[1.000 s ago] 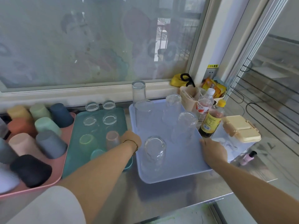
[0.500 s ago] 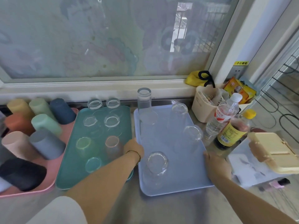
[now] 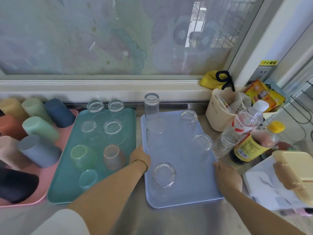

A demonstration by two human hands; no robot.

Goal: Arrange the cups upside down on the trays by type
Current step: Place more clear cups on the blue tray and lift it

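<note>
The left hand (image 3: 140,156) and right hand (image 3: 227,177) clasp opposite long rims of the pale blue plastic tray (image 3: 191,195), fingers curled on its edges, probably to square it on the steel counter (image 3: 169,221) beside the teal plastic tray (image 3: 64,189) without toppling its load. Five clear glass tumblers (image 3: 163,173) stand mouth-down on it, spaced so none knock. Short clear and tinted glasses (image 3: 112,127) sit inverted on the teal one, while opaque coloured plastic cups (image 3: 40,128) fill the pink tray (image 3: 40,189), keeping each type apart.

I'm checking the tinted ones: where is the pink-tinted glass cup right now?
Head view: the pink-tinted glass cup sits on the teal plastic tray, near its right edge, between the green-tinted glass cup and the left hand holding the pale blue tray.
</note>
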